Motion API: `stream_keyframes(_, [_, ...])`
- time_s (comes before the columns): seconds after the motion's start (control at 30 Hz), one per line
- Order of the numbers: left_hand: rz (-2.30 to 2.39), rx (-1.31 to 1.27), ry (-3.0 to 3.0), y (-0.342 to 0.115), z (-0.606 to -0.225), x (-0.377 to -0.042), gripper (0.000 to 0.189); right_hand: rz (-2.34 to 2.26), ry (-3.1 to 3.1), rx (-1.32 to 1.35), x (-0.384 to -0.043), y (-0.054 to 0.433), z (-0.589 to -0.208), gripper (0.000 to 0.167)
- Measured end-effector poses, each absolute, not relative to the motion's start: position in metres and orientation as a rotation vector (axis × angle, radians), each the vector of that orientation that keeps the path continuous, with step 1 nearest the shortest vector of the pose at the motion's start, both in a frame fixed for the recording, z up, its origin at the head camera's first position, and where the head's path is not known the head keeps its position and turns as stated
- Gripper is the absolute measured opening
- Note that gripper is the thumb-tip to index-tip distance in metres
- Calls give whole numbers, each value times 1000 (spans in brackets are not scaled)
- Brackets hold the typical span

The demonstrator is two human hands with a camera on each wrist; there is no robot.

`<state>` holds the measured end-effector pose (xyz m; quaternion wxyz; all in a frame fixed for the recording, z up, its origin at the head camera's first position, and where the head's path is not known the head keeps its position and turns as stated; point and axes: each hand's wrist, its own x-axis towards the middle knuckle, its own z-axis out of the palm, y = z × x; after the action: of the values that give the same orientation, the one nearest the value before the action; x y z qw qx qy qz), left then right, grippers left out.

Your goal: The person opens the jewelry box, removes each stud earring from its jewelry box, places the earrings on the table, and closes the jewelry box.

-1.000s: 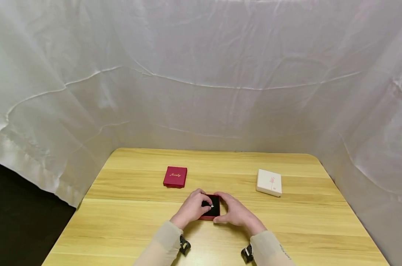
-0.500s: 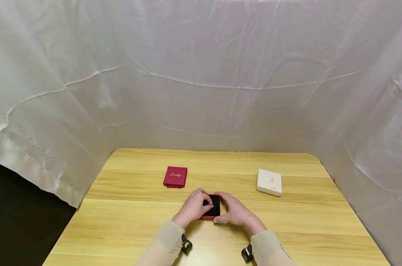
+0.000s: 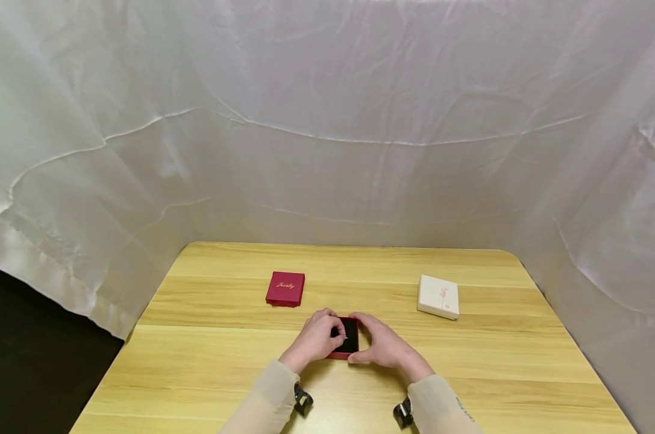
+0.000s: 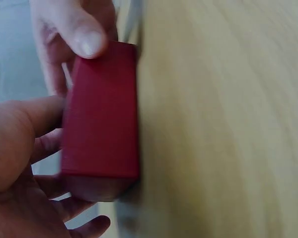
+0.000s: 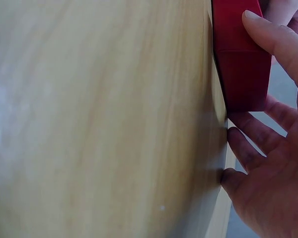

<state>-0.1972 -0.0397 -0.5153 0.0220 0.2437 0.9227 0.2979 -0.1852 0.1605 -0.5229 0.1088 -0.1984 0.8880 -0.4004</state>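
Observation:
A small red jewelry box [image 3: 338,355] sits without its lid near the front middle of the table, a black pad [image 3: 352,328] inside it. Over the pad, my left hand [image 3: 315,339] has thumb and index finger pinched together at a tiny silvery piece of jewelry [image 3: 346,338], mostly hidden by the fingertips. My right hand [image 3: 384,345] grips the box's right side, thumb at the near corner and fingers round the far one. In the left wrist view, the box's red outer wall [image 4: 102,119] hides the inside. The right wrist view shows my right thumb [image 5: 268,32] on that wall.
A closed dark red box [image 3: 285,288] with gold lettering lies at the back left. To the back right stands a white box [image 3: 438,297] with a pink print. Pale cloth [image 3: 327,181] hangs behind the wooden table [image 3: 197,374] and at its sides.
The silvery piece shows less beside my left fingertips than a second ago, as they shifted slightly over the pad. My right hand and the boxes have stayed put.

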Motion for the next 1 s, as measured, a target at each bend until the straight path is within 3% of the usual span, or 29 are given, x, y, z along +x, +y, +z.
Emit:
stream_keyframes(0.67, [1109, 706, 2821, -96, -493, -192, 11, -1205, 2585, -557, -184, 162, -523, 93])
stream_keyframes(1.0, [1104, 415, 2945, -144, -491, -194, 11, -1203, 2587, -543, -184, 162, -523, 93])
